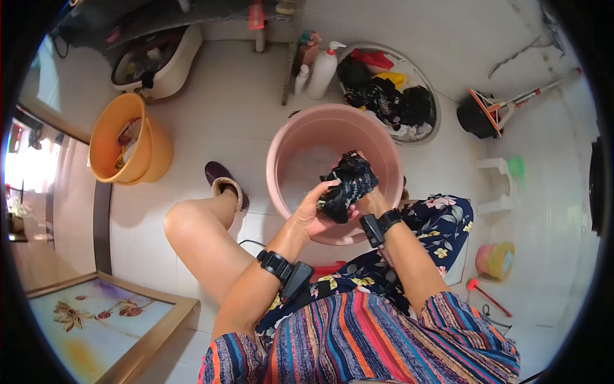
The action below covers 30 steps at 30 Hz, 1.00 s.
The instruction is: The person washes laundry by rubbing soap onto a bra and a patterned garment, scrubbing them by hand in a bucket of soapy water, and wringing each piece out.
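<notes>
Over a pink basin (291, 150) I hold a bunched black cloth (348, 189) with small light floral marks. My left hand (314, 211) grips its lower left end, thumb on top. My right hand (371, 201) is wrapped round the other side, its fingers mostly hidden behind the cloth. Whitish, cloudy water (316, 163) shows at the bottom of the basin. The exact kind of garment cannot be made out, as it is crumpled.
A metal basin (435, 125) of mixed clothes stands beyond at the right, near a white pump bottle (322, 73). An orange bucket (102, 137) with cloth inside is at left. A framed floral panel (109, 320) lies lower left; a red-headed brush (489, 296) lies right.
</notes>
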Tool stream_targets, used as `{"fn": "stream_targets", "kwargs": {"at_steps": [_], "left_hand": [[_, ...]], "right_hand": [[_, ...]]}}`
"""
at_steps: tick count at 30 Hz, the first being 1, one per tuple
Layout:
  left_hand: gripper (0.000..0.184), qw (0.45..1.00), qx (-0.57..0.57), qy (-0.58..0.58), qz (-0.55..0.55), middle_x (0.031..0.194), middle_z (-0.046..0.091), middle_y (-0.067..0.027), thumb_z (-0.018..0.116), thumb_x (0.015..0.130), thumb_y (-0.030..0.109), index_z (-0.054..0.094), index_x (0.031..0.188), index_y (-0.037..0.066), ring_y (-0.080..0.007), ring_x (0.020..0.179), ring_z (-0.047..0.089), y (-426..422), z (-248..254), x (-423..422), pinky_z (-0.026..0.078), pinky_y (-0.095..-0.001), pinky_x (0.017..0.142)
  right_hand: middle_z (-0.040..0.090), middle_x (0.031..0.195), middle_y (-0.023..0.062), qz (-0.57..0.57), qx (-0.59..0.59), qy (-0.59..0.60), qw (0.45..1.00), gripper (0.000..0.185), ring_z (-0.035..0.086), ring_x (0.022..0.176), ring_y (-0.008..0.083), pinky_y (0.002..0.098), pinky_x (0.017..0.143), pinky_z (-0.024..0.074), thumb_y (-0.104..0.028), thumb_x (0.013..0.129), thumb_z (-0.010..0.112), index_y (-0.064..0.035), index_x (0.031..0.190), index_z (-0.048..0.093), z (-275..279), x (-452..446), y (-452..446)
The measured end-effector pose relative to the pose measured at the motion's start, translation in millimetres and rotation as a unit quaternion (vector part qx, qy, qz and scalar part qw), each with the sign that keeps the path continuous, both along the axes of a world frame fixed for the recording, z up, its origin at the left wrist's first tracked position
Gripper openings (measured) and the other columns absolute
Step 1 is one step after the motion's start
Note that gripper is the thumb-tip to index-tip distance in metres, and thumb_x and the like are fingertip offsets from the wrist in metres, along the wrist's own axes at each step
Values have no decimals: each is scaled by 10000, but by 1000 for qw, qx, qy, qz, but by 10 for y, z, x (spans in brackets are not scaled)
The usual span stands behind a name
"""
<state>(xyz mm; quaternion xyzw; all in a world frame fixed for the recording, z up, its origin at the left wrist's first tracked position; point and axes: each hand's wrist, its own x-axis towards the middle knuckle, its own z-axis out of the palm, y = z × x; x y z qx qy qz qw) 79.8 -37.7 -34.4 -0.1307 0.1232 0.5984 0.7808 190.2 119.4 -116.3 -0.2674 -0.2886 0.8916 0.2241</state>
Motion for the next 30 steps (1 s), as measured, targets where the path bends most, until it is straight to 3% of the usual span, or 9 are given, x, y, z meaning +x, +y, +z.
{"fn": "stream_targets", "kwargs": {"at_steps": [3,7,9,11,17,19,23,25,30], "left_hand": [[451,993,61,-78,69,923,592,-157,477,839,407,529,1086,34,-286,803,587,47,209,92,490,-445,786],[501,977,26,-137,161,1027,555,-159,413,851,464,507,1125,56,-272,867,571,151,128,116,503,-405,746],[509,972,19,-150,180,1031,539,-158,468,846,470,495,1130,48,-262,869,565,207,141,67,509,-386,717],[518,985,-1,-138,106,971,545,-154,538,828,468,491,1113,38,-242,835,568,233,194,6,516,-352,671],[496,961,43,272,14,916,554,-117,711,737,311,491,1065,11,-220,769,577,298,118,-6,502,-315,619],[685,606,126,754,218,954,555,-135,748,657,283,407,1155,-39,-272,784,584,428,-168,86,493,-367,686],[973,599,-84,793,-81,1029,507,-300,676,650,193,36,1359,4,-444,897,554,249,-197,293,448,-478,775],[947,550,-94,828,-55,1078,466,-322,634,655,135,30,1381,64,-499,889,529,179,-223,343,449,-505,759],[916,515,-60,855,-22,1034,477,-285,648,633,148,115,1374,79,-445,861,558,182,-358,170,482,-477,721]], "right_hand": [[556,1114,144,-65,-140,92,984,543,553,1008,293,434,850,473,-557,866,386,-117,1163,497,710,-203,-357],[494,1205,168,15,-81,178,981,619,506,1081,303,443,906,435,-556,828,474,-153,1291,391,780,-191,-238],[540,1136,145,-9,-54,127,990,570,551,1012,240,375,856,468,-458,817,575,-90,1232,442,908,-224,-216],[585,1028,99,-13,199,-162,966,466,592,888,173,305,747,498,-363,810,622,-34,1119,505,996,-316,-115],[602,797,44,121,262,-303,908,235,601,671,135,264,596,502,-235,814,628,-39,927,564,940,-460,305],[603,808,45,192,285,-291,893,245,584,655,129,268,604,488,-256,814,618,-28,895,576,844,-492,302],[628,855,198,265,464,-436,724,408,611,806,293,381,722,449,-375,781,589,15,899,613,258,-412,195],[609,898,249,274,502,-465,676,410,591,861,370,414,741,444,-371,791,567,22,901,607,-34,-380,142],[586,1035,177,239,427,-384,783,473,567,948,275,369,809,425,-382,803,545,-13,1097,521,289,-412,10]]}}
